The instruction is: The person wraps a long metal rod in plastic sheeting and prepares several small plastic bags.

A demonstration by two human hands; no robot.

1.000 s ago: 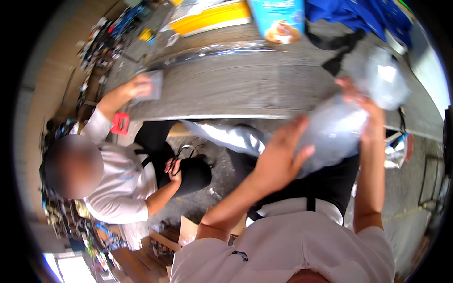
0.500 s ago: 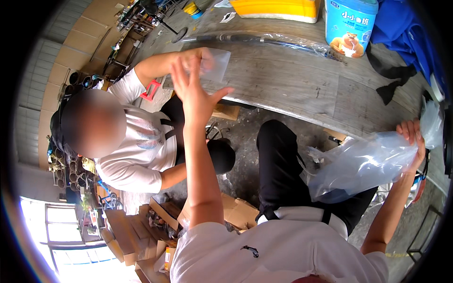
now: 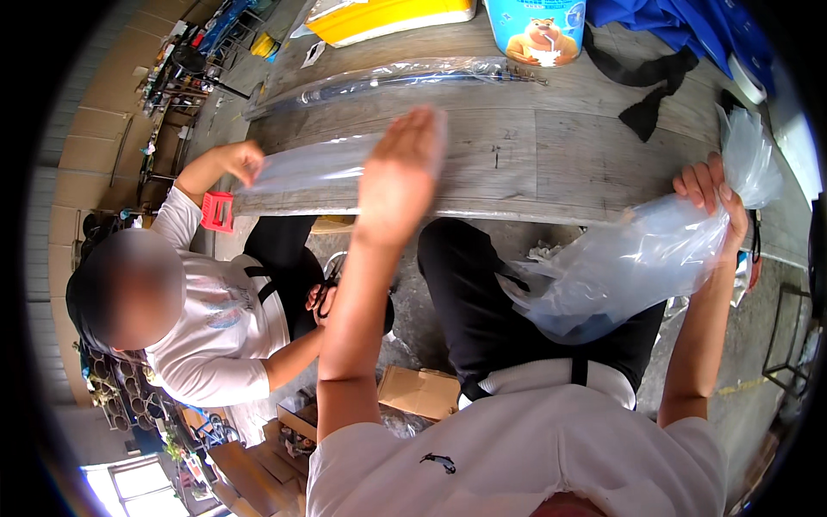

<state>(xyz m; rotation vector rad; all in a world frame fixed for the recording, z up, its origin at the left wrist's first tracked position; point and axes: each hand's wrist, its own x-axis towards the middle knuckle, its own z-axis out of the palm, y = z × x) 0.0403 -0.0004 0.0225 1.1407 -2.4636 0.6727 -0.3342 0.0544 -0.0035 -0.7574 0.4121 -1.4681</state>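
Note:
A long clear plastic sleeve [image 3: 314,161] stretches over the tabletop between a co-worker's hand [image 3: 241,162] and my left hand [image 3: 401,177]. My left hand is blurred, its fingers close together on the sleeve's right end; a bit of plastic shows past the fingertips. At the right table edge my right hand [image 3: 719,198] grips a bunch of clear plastic bags [image 3: 633,250] near its gathered top. The bunch hangs down over my lap, and its upper end fans out above the hand. The fingertips of my left hand are smeared by motion.
Across the grey wood-look table [image 3: 594,164] lie a plastic-wrapped blue rod [image 3: 405,79] and a black strap [image 3: 642,82]. Behind them stand a yellow box [image 3: 388,19], a blue bucket [image 3: 538,30] and blue cloth [image 3: 655,21]. Cardboard boxes [image 3: 419,392] sit on the floor.
My left hand, open with spread fingers before, has closed in on the plastic and moved right; the sleeve now lies stretched out. The co-worker's hand is farther left. My right hand keeps its grip.

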